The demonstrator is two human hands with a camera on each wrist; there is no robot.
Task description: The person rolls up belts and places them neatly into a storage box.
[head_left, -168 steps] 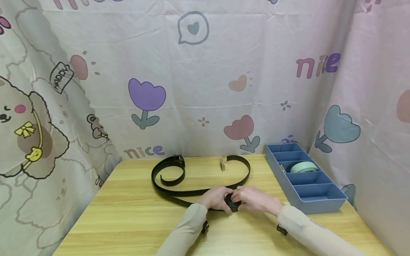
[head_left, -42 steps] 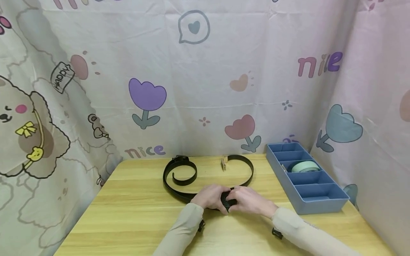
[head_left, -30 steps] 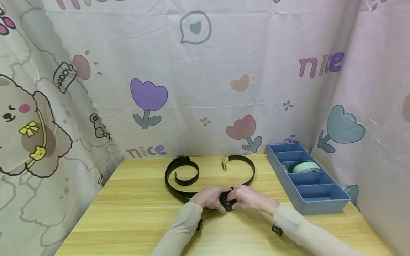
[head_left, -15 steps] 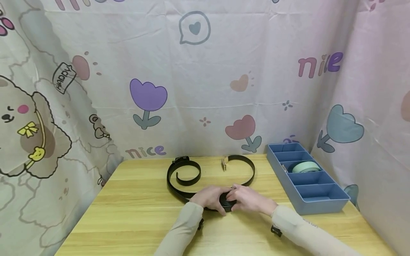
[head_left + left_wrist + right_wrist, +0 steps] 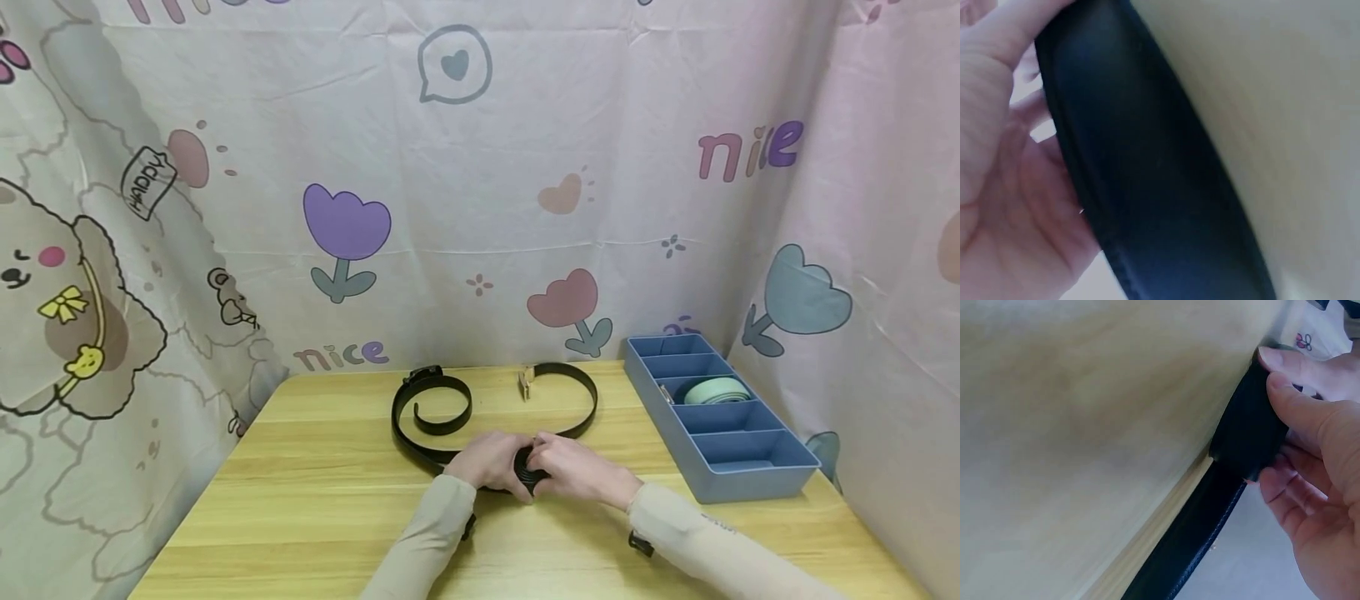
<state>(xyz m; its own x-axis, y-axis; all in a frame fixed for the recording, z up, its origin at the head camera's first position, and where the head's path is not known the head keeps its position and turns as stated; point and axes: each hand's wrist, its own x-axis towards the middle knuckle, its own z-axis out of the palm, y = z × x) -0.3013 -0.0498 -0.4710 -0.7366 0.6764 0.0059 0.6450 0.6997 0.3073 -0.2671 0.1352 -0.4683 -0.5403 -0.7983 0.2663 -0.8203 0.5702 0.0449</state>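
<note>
A: Principal piece?

B: Black coil, strap wound in close turns, set on the wood-grain table. Taken as the dial's centre in the head view, 12 o'clock toward the far edge.

A: Hands upon it?

B: Two. Left hand at 9 o'clock, thumb and fingers curved round the coil's side. Right hand at 3 o'clock, grip narrow, thumb and fingers pinching the coil.

A: Loose run?

B: One black strap, leaving the coil toward 7 o'clock in the right wrist view. Which buckle it belongs to, cannot tell; the hands cover part of the run.

A: Further straps?

B: Black curled end at 10 o'clock, dark buckle between 10 and 11. Gold-tone buckle at 12, its black band bowing out between 1 and 2, then passing behind the right hand.

A: Storage?

B: Blue-grey box, five compartments, between 2 and 3 o'clock. Middle compartment: mint-green strap, rolled.

A: Surround?

B: Printed cloth, hung beyond the table at 12 o'clock.
</note>
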